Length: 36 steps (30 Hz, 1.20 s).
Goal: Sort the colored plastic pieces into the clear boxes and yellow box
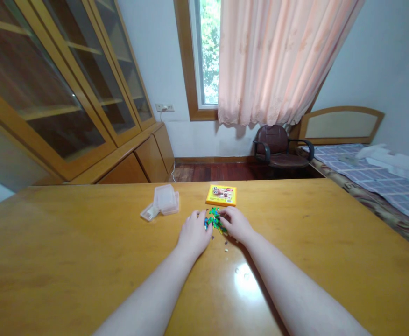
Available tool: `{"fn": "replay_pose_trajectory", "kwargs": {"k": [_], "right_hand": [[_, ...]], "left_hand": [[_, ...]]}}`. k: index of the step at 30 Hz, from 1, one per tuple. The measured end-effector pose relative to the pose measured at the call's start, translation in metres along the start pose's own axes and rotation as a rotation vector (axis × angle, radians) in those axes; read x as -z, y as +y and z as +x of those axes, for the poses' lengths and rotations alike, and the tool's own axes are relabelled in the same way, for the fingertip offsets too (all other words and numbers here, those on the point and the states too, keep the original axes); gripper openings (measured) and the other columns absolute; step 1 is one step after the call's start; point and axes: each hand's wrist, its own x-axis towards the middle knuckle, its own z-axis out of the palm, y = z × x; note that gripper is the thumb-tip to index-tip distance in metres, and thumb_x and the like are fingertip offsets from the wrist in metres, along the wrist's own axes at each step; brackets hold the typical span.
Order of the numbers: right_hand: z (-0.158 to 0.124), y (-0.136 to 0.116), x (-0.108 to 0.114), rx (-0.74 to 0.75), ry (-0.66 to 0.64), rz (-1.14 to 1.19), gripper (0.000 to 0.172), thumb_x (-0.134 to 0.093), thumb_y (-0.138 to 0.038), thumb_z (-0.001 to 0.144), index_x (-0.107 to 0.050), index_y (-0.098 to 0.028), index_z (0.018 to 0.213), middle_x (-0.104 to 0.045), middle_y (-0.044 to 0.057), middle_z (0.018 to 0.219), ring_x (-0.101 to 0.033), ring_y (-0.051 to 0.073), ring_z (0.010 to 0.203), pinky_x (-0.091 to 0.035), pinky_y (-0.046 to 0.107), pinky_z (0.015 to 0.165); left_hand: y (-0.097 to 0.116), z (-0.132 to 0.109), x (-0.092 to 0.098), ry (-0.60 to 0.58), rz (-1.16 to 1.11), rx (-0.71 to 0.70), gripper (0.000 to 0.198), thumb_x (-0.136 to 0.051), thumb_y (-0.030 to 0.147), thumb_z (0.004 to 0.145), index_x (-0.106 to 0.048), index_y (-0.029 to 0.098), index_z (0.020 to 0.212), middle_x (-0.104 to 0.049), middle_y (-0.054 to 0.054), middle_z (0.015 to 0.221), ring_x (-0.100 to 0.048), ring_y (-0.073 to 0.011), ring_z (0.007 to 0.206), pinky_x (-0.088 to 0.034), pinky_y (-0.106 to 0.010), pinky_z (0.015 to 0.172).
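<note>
A small heap of little plastic building bricks (pixel 213 220), mostly green with some blue and yellow, lies on the wooden table (pixel 85 261). My left hand (pixel 193 232) curves along the heap's left side, thumb and fingers apart, touching its edge. From the right, my right hand (pixel 236 222) reaches in with bent, parted fingers at the bricks. Neither hand visibly lifts a piece, though some fingertips are hidden. Several loose bits lie just in front of the heap, among them a pale piece (pixel 226 250).
Beyond the heap lies a yellow box (pixel 221 195) with printed pictures. Clear plastic containers (pixel 165 198) stand at the left, partly overlapping. Past the table are a glass-door cabinet (pixel 85 93), a brown armchair (pixel 276 147) and a bed (pixel 358 163).
</note>
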Motion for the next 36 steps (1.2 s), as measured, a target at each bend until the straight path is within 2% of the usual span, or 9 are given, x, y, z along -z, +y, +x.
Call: {"fn": "replay_pose_trajectory", "kwargs": {"k": [3, 5, 9, 16, 22, 25, 29, 32, 36], "right_hand": [[0.0, -0.001, 0.003, -0.021, 0.005, -0.072, 0.015, -0.051, -0.022, 0.078, -0.061, -0.018, 0.088, -0.06, 0.005, 0.083, -0.052, 0.016, 0.081, -0.04, 0.029, 0.077], [-0.001, -0.003, 0.005, -0.014, -0.004, -0.142, 0.017, -0.055, -0.024, 0.075, -0.061, -0.018, 0.089, -0.058, 0.005, 0.085, -0.05, 0.017, 0.084, -0.038, 0.03, 0.079], [-0.003, -0.004, 0.005, 0.002, -0.056, -0.228, 0.028, -0.063, -0.031, 0.069, -0.061, -0.02, 0.095, -0.057, 0.006, 0.088, -0.048, 0.019, 0.086, -0.037, 0.032, 0.079], [-0.001, 0.001, -0.004, 0.067, -0.098, -0.078, 0.012, -0.053, -0.022, 0.077, -0.063, -0.02, 0.084, -0.061, 0.003, 0.078, -0.053, 0.016, 0.077, -0.039, 0.027, 0.072], [0.004, 0.005, -0.001, -0.171, 0.181, 0.208, 0.018, -0.048, -0.028, 0.079, -0.063, -0.018, 0.079, -0.063, 0.004, 0.08, -0.055, 0.017, 0.076, -0.041, 0.028, 0.071], [0.005, 0.005, 0.004, -0.267, 0.318, 0.345, 0.027, -0.043, -0.034, 0.081, -0.063, -0.016, 0.076, -0.063, 0.005, 0.076, -0.056, 0.018, 0.074, -0.04, 0.028, 0.069], [0.005, 0.004, 0.009, -0.327, 0.42, 0.482, 0.033, -0.042, -0.04, 0.081, -0.062, -0.015, 0.073, -0.063, 0.004, 0.071, -0.055, 0.017, 0.069, -0.04, 0.027, 0.066], [0.005, 0.006, 0.009, -0.345, 0.473, 0.532, 0.035, -0.042, -0.042, 0.08, -0.062, -0.015, 0.072, -0.061, 0.003, 0.066, -0.053, 0.015, 0.064, -0.039, 0.026, 0.063], [0.006, 0.008, 0.007, -0.342, 0.51, 0.575, 0.036, -0.043, -0.045, 0.079, -0.063, -0.015, 0.071, -0.06, 0.002, 0.064, -0.052, 0.015, 0.063, -0.039, 0.026, 0.062]], "left_hand": [[0.003, -0.007, 0.002, -0.074, 0.153, 0.113, 0.045, -0.047, 0.041, 0.078, -0.044, 0.017, 0.116, -0.05, -0.013, 0.103, -0.052, -0.0267, 0.093, -0.041, -0.037, 0.077], [0.004, -0.009, 0.0, -0.111, 0.177, 0.115, 0.044, -0.046, 0.041, 0.078, -0.044, 0.016, 0.114, -0.049, -0.013, 0.101, -0.054, -0.0264, 0.089, -0.042, -0.037, 0.074], [0.004, -0.006, -0.007, -0.113, 0.117, 0.011, 0.032, -0.046, 0.032, 0.079, -0.048, 0.017, 0.106, -0.049, -0.011, 0.099, -0.055, -0.0229, 0.087, -0.043, -0.034, 0.074], [-0.008, 0.009, -0.023, -0.05, -0.214, -0.212, 0.025, -0.047, 0.018, 0.079, -0.052, 0.018, 0.103, -0.053, -0.007, 0.1, -0.053, -0.0179, 0.094, -0.043, -0.031, 0.084], [0.001, 0.0, -0.007, 0.083, -0.254, -0.345, 0.023, -0.042, 0.02, 0.082, -0.053, 0.019, 0.103, -0.056, -0.007, 0.101, -0.052, -0.0189, 0.095, -0.042, -0.036, 0.086], [0.016, -0.014, 0.004, -0.044, -0.177, -0.582, 0.026, -0.044, 0.028, 0.083, -0.053, 0.022, 0.107, -0.055, -0.006, 0.111, -0.048, -0.0199, 0.106, -0.036, -0.037, 0.094], [0.028, -0.029, -0.002, -0.298, -0.084, -0.87, 0.053, -0.04, 0.048, 0.083, -0.036, 0.023, 0.129, -0.036, -0.008, 0.137, -0.028, -0.0245, 0.127, -0.021, -0.042, 0.105], [0.026, -0.031, -0.013, -0.382, -0.023, -0.877, 0.066, -0.03, 0.056, 0.083, -0.02, 0.02, 0.138, -0.025, -0.01, 0.143, -0.018, -0.0253, 0.132, -0.013, -0.046, 0.107], [0.016, -0.024, -0.024, -0.294, 0.079, -0.685, 0.071, -0.029, 0.06, 0.082, -0.019, 0.019, 0.138, -0.02, -0.009, 0.145, -0.012, -0.0268, 0.133, -0.007, -0.049, 0.107]]}}
